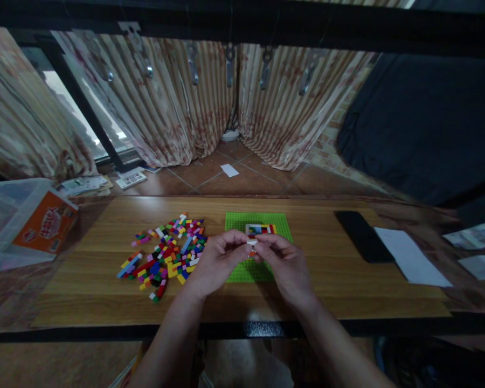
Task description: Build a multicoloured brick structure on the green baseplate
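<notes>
Over the green baseplate (236, 275), my left hand (223, 256) and my right hand (285, 264) meet fingertip to fingertip. Pinched between them is a small white toy brick (251, 242), which both hands grip. Behind the fingers, a low structure of coloured bricks (261, 228) stands on the baseplate, with white, yellow, red and blue parts showing. My hands cover its near side. A pile of loose bricks (173, 250) in many colours lies to the left of my left hand.
On the right of the wooden table (323, 291) lie a black phone-like slab (364, 236) and a white paper sheet (412, 256). A clear plastic bin (12, 194) with an orange label stands at the left. A dark bar (242, 21) with hanging metal clips crosses above.
</notes>
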A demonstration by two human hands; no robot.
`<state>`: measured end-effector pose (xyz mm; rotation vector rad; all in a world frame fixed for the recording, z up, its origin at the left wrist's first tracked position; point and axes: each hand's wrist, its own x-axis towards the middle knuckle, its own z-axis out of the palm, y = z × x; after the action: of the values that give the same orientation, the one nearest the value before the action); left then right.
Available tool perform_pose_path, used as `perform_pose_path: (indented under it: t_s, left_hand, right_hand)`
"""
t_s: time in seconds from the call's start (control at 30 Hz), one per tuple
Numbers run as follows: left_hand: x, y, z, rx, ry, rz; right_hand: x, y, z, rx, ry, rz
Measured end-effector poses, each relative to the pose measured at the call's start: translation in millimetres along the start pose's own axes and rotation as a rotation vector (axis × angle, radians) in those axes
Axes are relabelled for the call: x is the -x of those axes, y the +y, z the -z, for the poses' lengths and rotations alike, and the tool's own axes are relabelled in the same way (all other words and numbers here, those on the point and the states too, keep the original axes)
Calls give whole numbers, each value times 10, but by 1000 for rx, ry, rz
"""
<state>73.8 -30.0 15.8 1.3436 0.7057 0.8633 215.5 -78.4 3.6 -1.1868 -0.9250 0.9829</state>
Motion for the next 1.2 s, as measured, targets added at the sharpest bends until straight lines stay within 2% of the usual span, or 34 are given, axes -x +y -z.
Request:
perform_pose_path:
  t_s: [0.1, 0.37, 0.63, 0.8, 0.9, 1.0, 1.1, 1.2]
  left_hand:
    - [-3, 5, -35, 0, 6, -36]
    - [13, -51, -72, -85, -3, -102]
    - [41, -23, -85, -301, 24, -152]
    - [53, -10, -93, -348, -5, -174]
    - [41, -46, -57, -389, 53, -158]
    - [20, -86, 5, -420, 131, -118]
    - [0, -115, 57, -439, 192, -75]
    - [-14, -136, 68, -465, 229, -38]
  right_hand:
    - [2, -24, -2, 4, -13, -17]
    - [11, -27, 7, 34, -39, 44]
    - [4, -2, 15, -11, -42, 3]
    - [-8, 20, 10, -83, -49, -10]
    - [-80, -29, 113, -33, 30, -8]
    - [-183, -96, 328, 45, 120, 13]
    - [-244, -118, 546, 168, 103, 10]
    - [-232, -81, 660, 278, 12, -69]
